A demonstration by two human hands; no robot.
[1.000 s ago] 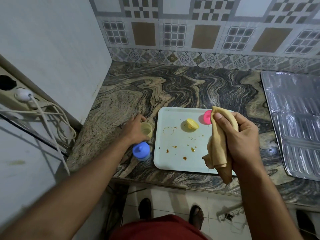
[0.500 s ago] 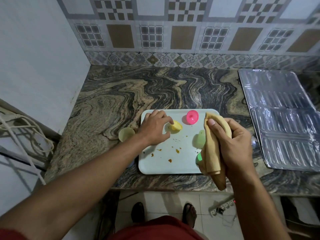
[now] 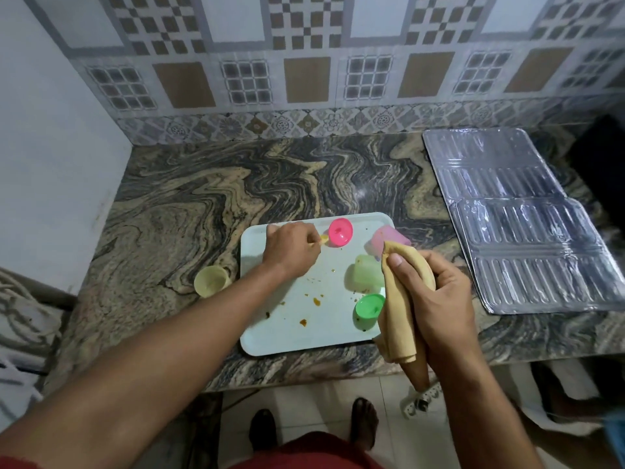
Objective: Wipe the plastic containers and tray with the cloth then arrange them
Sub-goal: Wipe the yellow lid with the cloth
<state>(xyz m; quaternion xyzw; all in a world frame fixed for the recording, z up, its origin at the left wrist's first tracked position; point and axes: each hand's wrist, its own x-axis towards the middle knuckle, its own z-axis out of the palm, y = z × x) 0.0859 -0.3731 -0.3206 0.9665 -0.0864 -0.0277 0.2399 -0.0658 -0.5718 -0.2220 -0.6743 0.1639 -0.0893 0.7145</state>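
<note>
The left hand point(image 3: 291, 250) reaches toward 12 o'clock, fingers curled in a pinching grip; the right hand point(image 3: 436, 299), at 3 o'clock of it, is clenched.

One pale blue rectangular plastic tray point(image 3: 287, 336). Three round plastic lids: pink point(image 3: 340, 231), green point(image 3: 368, 309), yellow point(image 3: 324, 239). Three translucent plastic containers: pink point(image 3: 389, 239), green point(image 3: 367, 275), yellow point(image 3: 211, 280). One tan cloth point(image 3: 400, 319). Two ribbed foil sheets point(image 3: 514, 218).

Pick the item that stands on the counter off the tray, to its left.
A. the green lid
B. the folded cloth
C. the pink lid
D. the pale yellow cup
D: the pale yellow cup stands on the marble counter left of the tray, while the pink lid and green lid lie on the tray and the cloth is held in the right hand.
</note>
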